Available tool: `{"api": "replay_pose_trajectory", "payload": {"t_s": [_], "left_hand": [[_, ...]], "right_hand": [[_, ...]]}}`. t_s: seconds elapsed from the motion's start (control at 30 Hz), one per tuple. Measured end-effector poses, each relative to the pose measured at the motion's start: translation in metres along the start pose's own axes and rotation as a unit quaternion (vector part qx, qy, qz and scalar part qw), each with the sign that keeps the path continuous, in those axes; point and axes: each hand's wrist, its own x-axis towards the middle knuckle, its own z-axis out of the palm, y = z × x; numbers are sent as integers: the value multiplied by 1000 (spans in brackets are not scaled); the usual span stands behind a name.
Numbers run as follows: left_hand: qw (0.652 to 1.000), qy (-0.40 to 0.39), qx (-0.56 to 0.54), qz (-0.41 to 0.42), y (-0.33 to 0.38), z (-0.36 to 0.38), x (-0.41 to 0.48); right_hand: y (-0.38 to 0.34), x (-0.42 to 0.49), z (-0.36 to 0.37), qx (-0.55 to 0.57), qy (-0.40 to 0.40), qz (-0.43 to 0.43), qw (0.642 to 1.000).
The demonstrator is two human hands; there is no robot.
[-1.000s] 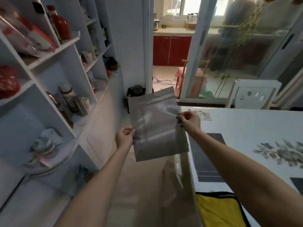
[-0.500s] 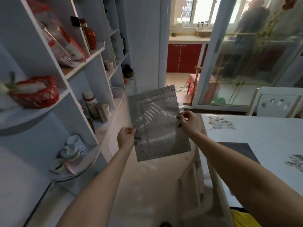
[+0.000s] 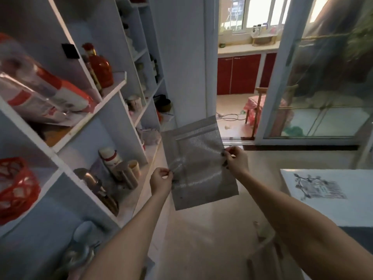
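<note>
I hold a flat grey translucent mesh zip bag [image 3: 198,164] upright in the air in front of me, its sealed strip at the top. My left hand [image 3: 160,181] pinches its left edge about halfway down. My right hand [image 3: 235,160] pinches its right edge a little higher. The bag looks empty and tilts slightly to the left. Both forearms reach out from the bottom of the view.
White shelves [image 3: 105,93] fill the left, holding a red bottle [image 3: 100,66], packets, cans [image 3: 129,172] and a red net bag [image 3: 15,186]. A white table [image 3: 327,199] stands at right with a chair back [image 3: 264,245] below. A doorway to a kitchen with red cabinets [image 3: 238,73] lies ahead.
My view has turned left and up toward the shelves, so the table has slid to the right edge. Both hands keep the same pinch on the bag.
</note>
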Motion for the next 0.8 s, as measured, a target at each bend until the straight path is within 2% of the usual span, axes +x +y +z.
{"api": "replay_pose_trajectory", "payload": {"t_s": [0.3,0.53,0.8], "left_hand": [[997,-69,13,9,47,101,135],[982,-173,8,70,76,214,228],[948,-308,34,74,136,328,334]], "right_hand": [[-5,131,-13,-32,54,6,998],[21,227,-33,-78,158,33,984],[37,324,-50,-98,289,99,947]]}}
